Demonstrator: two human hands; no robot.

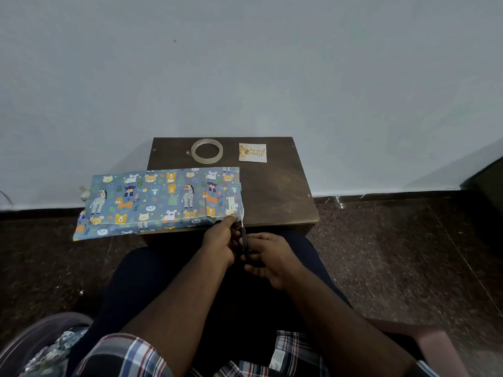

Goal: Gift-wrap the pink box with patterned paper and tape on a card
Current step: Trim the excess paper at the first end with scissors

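Patterned paper (163, 198) looked thin, floppy, tear-prone; I'd hold it near the cut edge. Left hand (219, 240) pinched that corner; right hand (268, 258) clamped the scissors (244, 238).

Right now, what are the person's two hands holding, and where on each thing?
The right hand grips black-handled scissors by the handles. The left hand pinches the patterned paper at its near right corner, beside the blade.

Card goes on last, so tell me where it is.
In the head view, the card lies at the far right of the wooden table, just right of the tape roll.
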